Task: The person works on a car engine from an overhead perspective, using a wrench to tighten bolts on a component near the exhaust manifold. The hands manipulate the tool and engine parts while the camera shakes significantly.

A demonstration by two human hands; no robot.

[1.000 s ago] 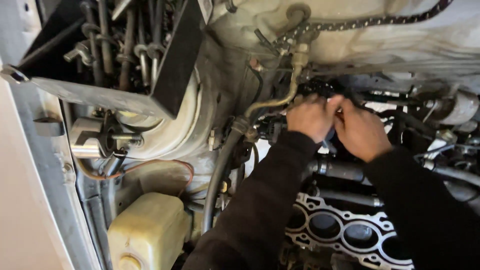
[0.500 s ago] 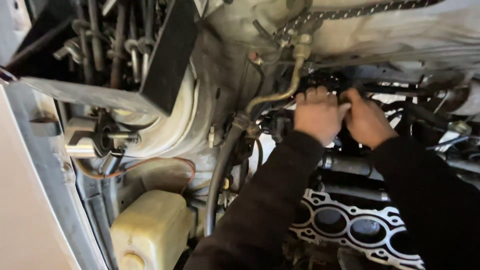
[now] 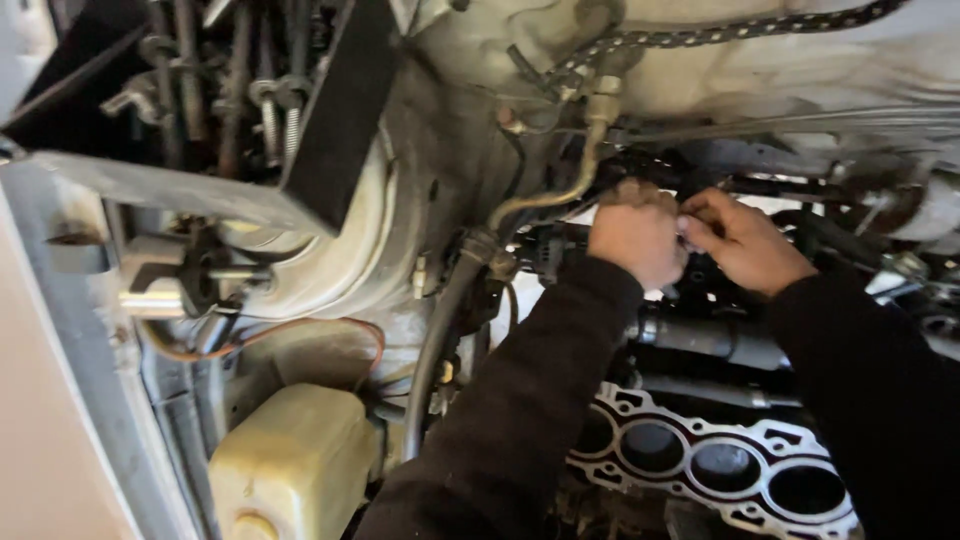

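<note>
head view shows both hands pressed close together over a small dark fitting [image 3: 683,236] at the back of the engine bay. compared with a second ago, the left hand [image 3: 637,232] and right hand [image 3: 745,240] sit on the same spot, knuckles nearly touching, so the work looks like fine fiddling in place rather than any reach or carry. the left hand's fingers are curled shut around something hidden under them; what exactly they clamp i cannot tell. the right hand's fingertips pinch in toward the left's. just above the grip runs a bent metal pipe [image 3: 560,195]. below it lies a dark hose [image 3: 700,340], and further below the open cylinder block [image 3: 720,465]. well off to the left sits a cream reservoir [image 3: 290,460].
</note>
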